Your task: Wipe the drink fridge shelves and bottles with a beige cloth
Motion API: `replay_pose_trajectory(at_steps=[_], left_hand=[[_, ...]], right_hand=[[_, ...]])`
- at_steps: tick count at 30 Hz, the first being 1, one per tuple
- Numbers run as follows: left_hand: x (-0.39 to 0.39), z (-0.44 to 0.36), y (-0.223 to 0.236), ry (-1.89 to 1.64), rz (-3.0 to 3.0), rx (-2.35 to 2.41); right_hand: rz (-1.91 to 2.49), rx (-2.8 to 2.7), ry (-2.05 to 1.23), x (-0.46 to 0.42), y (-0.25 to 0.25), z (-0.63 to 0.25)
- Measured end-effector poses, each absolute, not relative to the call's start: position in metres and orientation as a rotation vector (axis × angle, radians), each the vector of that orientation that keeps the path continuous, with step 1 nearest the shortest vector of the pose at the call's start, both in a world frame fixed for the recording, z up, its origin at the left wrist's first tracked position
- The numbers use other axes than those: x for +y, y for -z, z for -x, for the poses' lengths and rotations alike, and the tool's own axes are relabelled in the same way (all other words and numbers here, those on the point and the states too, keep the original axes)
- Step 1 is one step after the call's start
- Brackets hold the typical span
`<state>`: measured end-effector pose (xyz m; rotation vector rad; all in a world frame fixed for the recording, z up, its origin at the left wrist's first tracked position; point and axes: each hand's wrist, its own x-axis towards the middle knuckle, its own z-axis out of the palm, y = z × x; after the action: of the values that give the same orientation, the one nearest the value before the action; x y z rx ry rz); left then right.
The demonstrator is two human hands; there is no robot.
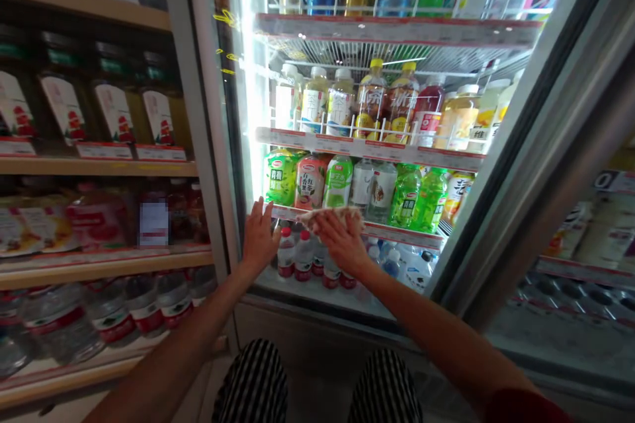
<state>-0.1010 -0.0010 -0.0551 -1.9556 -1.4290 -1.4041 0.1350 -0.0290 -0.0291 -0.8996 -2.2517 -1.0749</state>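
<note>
My left hand (258, 236) lies flat with fingers spread against the glass door (233, 145) of a drinks cooler, near its lower left. My right hand (340, 238) presses a pale patterned cloth (331, 215) flat onto the same glass, fingers stretched over it. Behind the glass at hand height are green and pink tea bottles (310, 180), and below them small water bottles with red caps (302, 254). My knees in striped trousers (255, 383) show at the bottom.
Wooden shelves (99, 166) at left carry dark bottles, packaged goods and large water bottles. A metal cooler frame (540, 165) runs diagonally at right, with another glass door beyond. Upper cooler shelves hold cans and juice bottles.
</note>
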Motion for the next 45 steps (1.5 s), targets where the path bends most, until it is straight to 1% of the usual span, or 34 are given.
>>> replay_pose_trajectory(at_steps=[3,7,12,14,18,22,27,32,35,37,41,42,45], left_hand=[[0.003,0.121,0.059,1.439,1.921,-1.496],[0.004,0.141,0.06,1.481,1.878,-1.527],[0.001,0.156,0.057,1.524,1.86,-1.515],[0.0,0.159,0.055,1.528,1.848,-1.528],[-0.002,0.156,0.051,1.536,1.844,-1.538],[-0.003,0.139,0.047,1.51,1.881,-1.483],[-0.005,0.108,0.044,1.516,1.927,-1.414],[-0.009,0.076,0.039,1.47,2.015,-1.321],[-0.012,0.06,0.035,1.473,2.025,-1.295],[-0.014,0.052,0.032,1.487,1.999,-1.302],[-0.017,0.04,0.029,1.416,2.04,-1.295],[-0.018,0.036,0.028,1.402,2.056,-1.284],[-0.019,0.026,0.026,1.438,2.055,-1.256]], right_hand=[[0.735,-2.381,1.089,-0.016,0.025,-0.106],[0.889,-2.193,0.992,0.0,0.008,-0.061],[0.634,-2.445,1.009,0.007,0.02,-0.029],[0.65,-2.424,1.011,0.009,0.021,-0.03],[0.813,-2.268,1.0,0.005,0.02,-0.047],[0.707,-2.42,1.058,-0.013,0.025,-0.081],[1.034,-2.133,1.049,-0.034,0.02,-0.13],[0.913,-2.257,1.16,-0.049,0.02,-0.176],[1.106,-2.005,1.146,-0.056,0.013,-0.195],[1.159,-1.903,1.148,-0.061,0.013,-0.204],[1.003,-2.182,1.203,-0.069,0.022,-0.222],[1.0,-2.182,1.208,-0.07,0.021,-0.227],[1.129,-1.851,1.216,-0.071,0.011,-0.243]])
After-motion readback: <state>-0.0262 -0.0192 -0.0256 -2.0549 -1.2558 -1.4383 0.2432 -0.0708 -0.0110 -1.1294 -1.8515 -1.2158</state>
